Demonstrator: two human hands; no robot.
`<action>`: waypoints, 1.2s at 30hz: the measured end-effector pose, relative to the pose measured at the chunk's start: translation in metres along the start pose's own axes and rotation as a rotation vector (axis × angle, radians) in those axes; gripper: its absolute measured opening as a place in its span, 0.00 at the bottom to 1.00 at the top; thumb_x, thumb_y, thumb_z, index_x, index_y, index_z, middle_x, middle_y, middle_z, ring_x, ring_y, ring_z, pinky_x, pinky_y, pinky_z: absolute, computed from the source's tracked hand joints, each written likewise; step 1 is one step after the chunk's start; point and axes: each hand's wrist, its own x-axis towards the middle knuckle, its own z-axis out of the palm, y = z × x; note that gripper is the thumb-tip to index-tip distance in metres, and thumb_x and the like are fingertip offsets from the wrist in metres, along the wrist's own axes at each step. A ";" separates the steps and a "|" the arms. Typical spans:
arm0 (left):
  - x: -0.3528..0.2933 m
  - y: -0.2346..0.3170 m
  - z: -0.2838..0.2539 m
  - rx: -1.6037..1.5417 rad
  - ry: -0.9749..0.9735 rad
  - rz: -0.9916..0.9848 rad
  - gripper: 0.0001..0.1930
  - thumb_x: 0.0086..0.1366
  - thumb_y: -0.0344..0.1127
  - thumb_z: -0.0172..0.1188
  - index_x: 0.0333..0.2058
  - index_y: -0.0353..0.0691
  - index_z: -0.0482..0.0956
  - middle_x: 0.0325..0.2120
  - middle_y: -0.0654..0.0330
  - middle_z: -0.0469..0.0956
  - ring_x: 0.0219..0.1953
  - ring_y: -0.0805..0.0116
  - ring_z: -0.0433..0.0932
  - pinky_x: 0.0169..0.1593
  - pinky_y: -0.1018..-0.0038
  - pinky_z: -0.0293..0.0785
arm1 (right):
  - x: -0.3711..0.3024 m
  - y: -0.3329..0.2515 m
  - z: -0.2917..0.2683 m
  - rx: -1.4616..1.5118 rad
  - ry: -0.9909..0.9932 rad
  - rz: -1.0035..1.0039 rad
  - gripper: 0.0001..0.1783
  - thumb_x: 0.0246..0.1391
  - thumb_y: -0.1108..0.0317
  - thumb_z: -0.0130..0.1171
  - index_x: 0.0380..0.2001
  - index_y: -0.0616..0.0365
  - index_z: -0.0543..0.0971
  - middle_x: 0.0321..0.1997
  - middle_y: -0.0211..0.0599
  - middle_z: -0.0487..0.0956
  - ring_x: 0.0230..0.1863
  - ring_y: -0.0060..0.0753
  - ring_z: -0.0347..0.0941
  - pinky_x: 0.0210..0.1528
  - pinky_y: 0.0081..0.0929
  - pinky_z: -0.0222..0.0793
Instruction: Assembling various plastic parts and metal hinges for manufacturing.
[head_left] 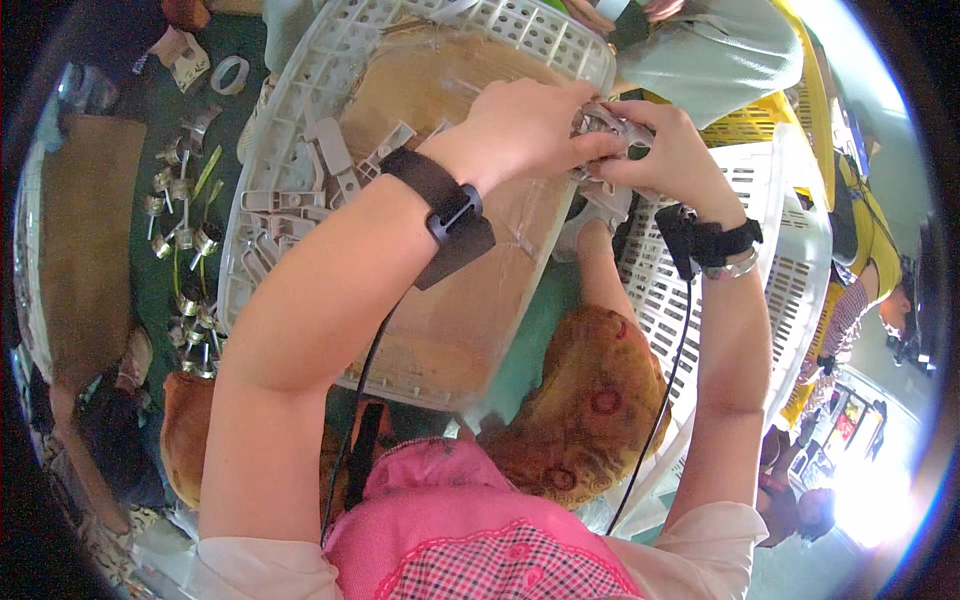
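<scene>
While both my hands meet above the white crate (300, 60), the small grey plastic part (610, 125) lies between them — left hand (520, 125) fingers pinching its left end, right hand (670, 150) fingers gripping the right.

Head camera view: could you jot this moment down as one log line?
left hand: grips grey plastic part | right hand: grips same part | below: white crate, cardboard-lined, loose grey pieces
</scene>
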 end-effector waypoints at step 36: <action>-0.071 0.031 -0.022 -0.031 0.359 0.231 0.19 0.63 0.48 0.45 0.30 0.42 0.81 0.28 0.51 0.79 0.32 0.50 0.77 0.40 0.58 0.72 | -0.041 -0.097 0.013 -0.296 0.057 0.007 0.24 0.22 0.47 0.71 0.27 0.44 0.81 0.22 0.33 0.77 0.30 0.38 0.75 0.43 0.36 0.65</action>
